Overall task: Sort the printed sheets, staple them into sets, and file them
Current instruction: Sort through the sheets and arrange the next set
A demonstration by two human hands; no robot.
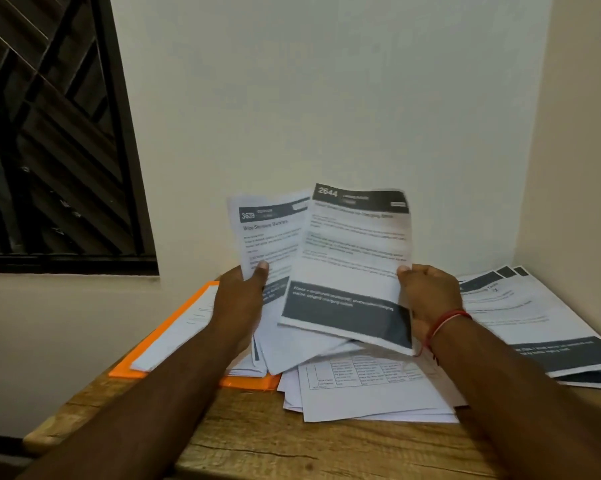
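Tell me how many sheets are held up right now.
2 show: the 2644 sheet in front, gripped by the right hand, and the left sheet partly behind it, gripped by the left hand. More may hide behind them.

Wooden table [257, 441] — dark-framed window [49, 133], pale wall [327, 81]

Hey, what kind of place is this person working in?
Probably a home or office desk nook: a wooden table set into a plain wall corner, printed sheets piled on it, an orange folder.
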